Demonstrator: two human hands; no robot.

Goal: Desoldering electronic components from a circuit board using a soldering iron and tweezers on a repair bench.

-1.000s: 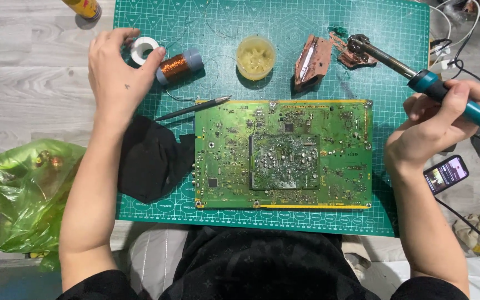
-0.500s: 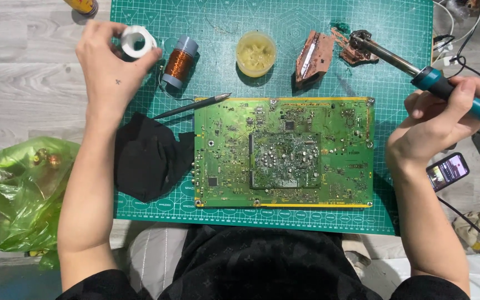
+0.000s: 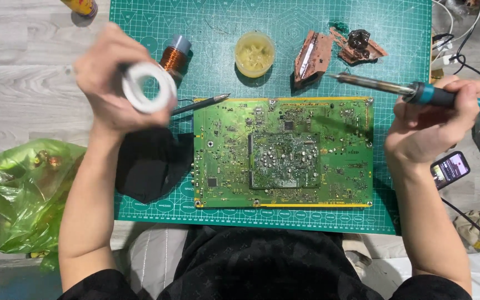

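Now the left hand has its fingers closed around a white spool, lifted above the green cutting mat, near the copper wire coil. On the right, the right hand grips a soldering iron with a blue handle, its tip above the upper edge of the green circuit board, beside a yellow flux jar.
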